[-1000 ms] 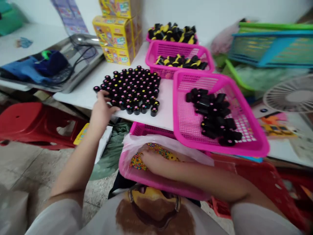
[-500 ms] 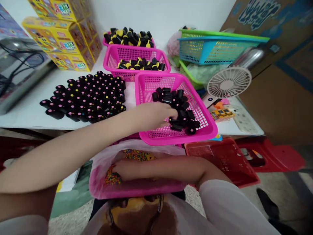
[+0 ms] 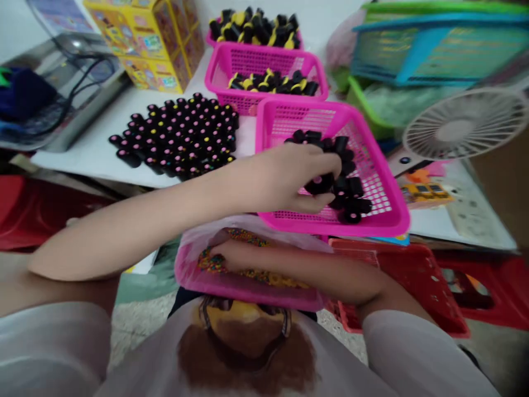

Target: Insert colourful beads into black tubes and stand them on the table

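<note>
My left hand (image 3: 289,176) reaches across into a pink basket (image 3: 374,165) on the white table and pinches a small black tube (image 3: 320,183) with a pink dot on its end. More black tubes (image 3: 349,190) lie loose in that basket. My right hand (image 3: 235,256) rests low in a pink basket (image 3: 243,288) on my lap, lined with a clear bag of tiny colourful beads (image 3: 206,260); its fingers are curled into the beads and mostly hidden. A block of upright black tubes (image 3: 182,135) stands on the table to the left.
Two more pink baskets of black and yellow tubes (image 3: 270,81) sit at the back. Yellow boxes (image 3: 149,38) stand at the back left, beside a metal tray (image 3: 61,105) with cables. A small white fan (image 3: 463,124), green and blue baskets (image 3: 433,44) and a red crate (image 3: 413,286) are to the right.
My left hand left the block of standing tubes, crossed to the pink basket and closed on a black tube. My right hand stayed in the beads. The view swung about.
</note>
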`<state>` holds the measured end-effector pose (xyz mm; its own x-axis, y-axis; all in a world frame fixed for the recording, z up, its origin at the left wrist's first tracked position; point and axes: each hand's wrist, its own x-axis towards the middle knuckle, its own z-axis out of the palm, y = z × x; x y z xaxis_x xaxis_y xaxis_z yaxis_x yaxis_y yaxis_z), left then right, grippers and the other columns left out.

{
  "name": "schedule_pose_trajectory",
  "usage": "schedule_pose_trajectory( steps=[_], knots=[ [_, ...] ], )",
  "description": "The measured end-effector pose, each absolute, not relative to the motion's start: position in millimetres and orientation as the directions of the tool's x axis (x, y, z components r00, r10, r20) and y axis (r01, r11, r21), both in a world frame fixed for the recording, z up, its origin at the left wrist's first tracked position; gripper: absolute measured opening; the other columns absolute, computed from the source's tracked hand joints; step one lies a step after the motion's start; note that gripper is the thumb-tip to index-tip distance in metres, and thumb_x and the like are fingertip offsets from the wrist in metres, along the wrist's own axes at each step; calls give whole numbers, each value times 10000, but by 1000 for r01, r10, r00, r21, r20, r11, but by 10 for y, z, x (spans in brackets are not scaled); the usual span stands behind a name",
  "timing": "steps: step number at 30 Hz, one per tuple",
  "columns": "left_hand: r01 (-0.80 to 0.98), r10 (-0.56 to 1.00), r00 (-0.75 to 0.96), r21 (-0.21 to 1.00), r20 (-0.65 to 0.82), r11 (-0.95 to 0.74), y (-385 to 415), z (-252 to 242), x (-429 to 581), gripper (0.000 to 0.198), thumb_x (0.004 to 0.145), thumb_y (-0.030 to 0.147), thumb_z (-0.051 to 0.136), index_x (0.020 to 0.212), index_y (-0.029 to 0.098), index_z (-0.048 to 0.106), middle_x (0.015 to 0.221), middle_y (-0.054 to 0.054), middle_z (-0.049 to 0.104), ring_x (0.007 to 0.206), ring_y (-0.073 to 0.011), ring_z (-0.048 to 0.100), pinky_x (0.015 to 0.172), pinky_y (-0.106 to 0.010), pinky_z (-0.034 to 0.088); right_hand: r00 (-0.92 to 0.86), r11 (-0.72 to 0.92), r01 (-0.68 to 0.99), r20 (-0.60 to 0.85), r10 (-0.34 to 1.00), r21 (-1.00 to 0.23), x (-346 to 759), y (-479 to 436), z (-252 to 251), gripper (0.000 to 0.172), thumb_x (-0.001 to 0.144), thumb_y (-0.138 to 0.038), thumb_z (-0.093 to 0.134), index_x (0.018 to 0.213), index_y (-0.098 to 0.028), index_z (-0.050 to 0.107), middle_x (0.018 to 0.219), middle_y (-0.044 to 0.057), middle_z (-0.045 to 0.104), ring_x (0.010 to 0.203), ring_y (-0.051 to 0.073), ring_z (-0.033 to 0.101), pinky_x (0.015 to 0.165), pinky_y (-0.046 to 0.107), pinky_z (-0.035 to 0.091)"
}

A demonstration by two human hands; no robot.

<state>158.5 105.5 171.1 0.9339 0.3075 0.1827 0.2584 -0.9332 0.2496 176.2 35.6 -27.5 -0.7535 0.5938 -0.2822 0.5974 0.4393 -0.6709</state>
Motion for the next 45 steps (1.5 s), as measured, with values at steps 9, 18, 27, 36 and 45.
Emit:
schedule_pose_trajectory(
  steps=[9, 18, 27, 36, 45],
  knots=[
    [601, 755, 625, 497, 196, -626, 275, 812, -185, 354, 963, 501, 673, 784, 196, 661, 682, 1, 677, 602, -132, 633, 581, -239, 488, -652, 248, 455, -130, 747, -855, 2196, 231, -2, 240, 913, -125, 721, 1138, -194, 768, 1151, 67, 801, 1065, 213, 735, 955, 339, 554],
    [751, 807, 580, 454, -109, -479, 109, 42, -41, 192, 833, 358, 791, 881, 185, 724, 716, -15, 728, 646, -178, 694, 649, -261, 561, -684, 624, 519, 153, 713, -584, 2151, 64, 289, 273, 958, -59, 585, 1129, -203, 741, 1173, 86, 740, 1074, 230, 716, 983, 405, 590],
    [705, 785, 620, 447, -10, -551, 151, 165, -6, 220, 898, 284, 745, 1075, 153, 728, 934, -78, 797, 797, -215, 758, 776, -300, 626, -767, 742, 635, -56, 640, -214, 2018, -18, 727, 316, 996, -48, 508, 1148, -159, 762, 1113, 130, 737, 1087, 310, 686, 989, 449, 587],
    [721, 770, 635, 405, -61, -562, 101, 197, -20, 249, 952, 217, 690, 1190, 144, 694, 1119, -109, 777, 1033, -241, 764, 911, -329, 621, -811, 713, 568, -133, 569, -411, 2085, 12, 655, 506, 895, 71, 453, 1201, -206, 746, 1262, 79, 725, 1163, 253, 706, 1051, 392, 575],
    [681, 785, 613, 444, 90, -582, 110, 206, -90, 315, 890, 325, 814, 1130, 143, 721, 1040, -100, 788, 930, -223, 775, 797, -285, 622, -774, 607, 511, -19, 633, -609, 2186, 147, 693, 489, 916, 45, 463, 1114, -274, 777, 1266, 33, 737, 1227, 192, 687, 1074, 364, 578]
  ],
)
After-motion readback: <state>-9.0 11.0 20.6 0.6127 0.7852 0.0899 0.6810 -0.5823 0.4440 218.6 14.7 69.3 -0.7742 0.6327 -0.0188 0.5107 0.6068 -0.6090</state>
